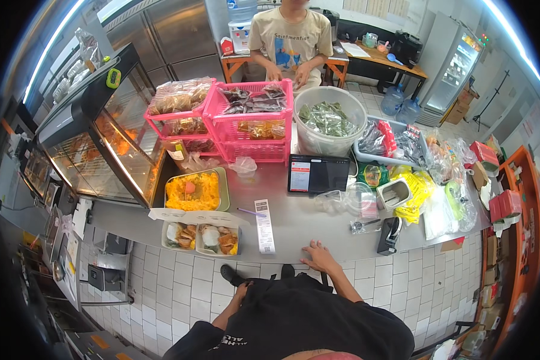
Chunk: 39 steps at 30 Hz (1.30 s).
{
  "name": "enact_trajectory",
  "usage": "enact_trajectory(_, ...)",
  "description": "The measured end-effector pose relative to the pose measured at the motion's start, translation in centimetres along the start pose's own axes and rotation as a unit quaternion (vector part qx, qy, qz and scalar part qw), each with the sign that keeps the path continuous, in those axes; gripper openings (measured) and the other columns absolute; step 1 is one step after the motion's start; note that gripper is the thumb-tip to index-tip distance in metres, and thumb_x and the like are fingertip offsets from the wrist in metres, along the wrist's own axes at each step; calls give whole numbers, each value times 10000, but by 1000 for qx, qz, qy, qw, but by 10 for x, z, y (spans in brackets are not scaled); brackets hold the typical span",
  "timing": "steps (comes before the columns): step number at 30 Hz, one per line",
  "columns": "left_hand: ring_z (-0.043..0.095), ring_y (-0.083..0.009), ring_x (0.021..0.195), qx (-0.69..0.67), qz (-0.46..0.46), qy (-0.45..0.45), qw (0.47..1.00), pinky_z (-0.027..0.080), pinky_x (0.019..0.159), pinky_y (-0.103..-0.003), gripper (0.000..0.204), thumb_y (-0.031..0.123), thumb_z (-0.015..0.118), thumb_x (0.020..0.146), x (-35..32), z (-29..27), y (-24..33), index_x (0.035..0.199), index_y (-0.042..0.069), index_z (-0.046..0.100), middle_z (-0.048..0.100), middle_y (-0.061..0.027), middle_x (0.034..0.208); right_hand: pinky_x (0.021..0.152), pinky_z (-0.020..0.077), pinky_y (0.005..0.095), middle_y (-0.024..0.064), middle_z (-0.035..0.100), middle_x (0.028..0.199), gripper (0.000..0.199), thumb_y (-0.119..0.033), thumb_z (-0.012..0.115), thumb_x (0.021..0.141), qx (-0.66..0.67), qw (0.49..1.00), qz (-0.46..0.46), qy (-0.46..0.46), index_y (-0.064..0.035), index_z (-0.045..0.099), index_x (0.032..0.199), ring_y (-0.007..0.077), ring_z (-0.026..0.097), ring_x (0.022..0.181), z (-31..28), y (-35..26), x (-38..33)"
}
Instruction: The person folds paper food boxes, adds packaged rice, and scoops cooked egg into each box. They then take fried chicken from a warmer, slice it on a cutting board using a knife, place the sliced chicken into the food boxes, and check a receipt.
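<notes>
My right hand (319,257) rests flat on the near edge of the steel counter (306,222), fingers apart and holding nothing. A long paper receipt (264,226) lies just left of it. My left hand (242,292) hangs low against my black apron, below the counter edge; its fingers are mostly hidden. Two open food boxes (201,237) with fried pieces and rice sit to the left, behind them a green tray of yellow rice (193,191). A purple pen (251,212) lies beside the receipt.
A tablet (318,174) stands mid-counter. Pink baskets (255,123) of packets, a clear tub of leaves (329,120), a tape dispenser (389,235) and bagged goods (441,180) crowd the back and right. A glass warmer (111,138) is at left. A seated person (291,42) works beyond.
</notes>
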<state>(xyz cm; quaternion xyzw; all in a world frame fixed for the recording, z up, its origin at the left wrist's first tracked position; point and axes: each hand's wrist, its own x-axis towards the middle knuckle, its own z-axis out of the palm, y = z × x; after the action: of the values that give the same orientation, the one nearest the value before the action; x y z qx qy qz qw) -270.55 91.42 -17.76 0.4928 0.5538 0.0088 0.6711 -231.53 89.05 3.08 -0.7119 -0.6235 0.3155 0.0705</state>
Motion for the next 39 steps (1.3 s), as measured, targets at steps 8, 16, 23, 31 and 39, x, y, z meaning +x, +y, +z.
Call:
enact_trajectory(8,609,-276,1018,166,47,-193,966,475,864,-385,399,225,519,848,1,14,34,1163,-2,609,655,-166,1109,1043,367,527,347,316,1431,531,-463,567,901,-21,1000,-9,-10,-124,517,1307,551,276,1326,5,2,7)
enact_trajectory(16,601,-276,1032,334,87,-323,881,468,866,-387,398,196,513,832,-14,58,84,1159,-11,604,652,-173,1107,1060,359,509,347,379,1386,481,-401,595,889,-14,998,-48,-23,-85,559,1250,527,327,1310,7,19,9)
enact_trajectory(23,637,-188,920,64,60,-184,979,499,824,-334,279,161,603,842,-37,88,47,1065,6,665,702,-121,968,1029,399,436,201,530,1311,466,-230,635,857,162,965,-76,189,-46,538,1274,365,506,1202,-1,29,-28)
enact_trajectory(31,646,-191,953,135,31,-198,970,497,715,-308,333,249,484,962,-35,132,-68,1167,12,596,682,-87,1001,800,493,379,138,632,978,424,-220,643,868,241,917,-76,309,-72,532,1249,263,608,879,53,25,-186)
enact_trajectory(39,614,-232,858,157,-173,-402,886,467,759,-467,490,460,492,914,-98,204,-149,1279,135,533,635,-99,1079,1065,351,424,162,434,1440,850,-731,418,866,655,702,259,-104,-63,465,1390,276,447,1290,191,103,-445)
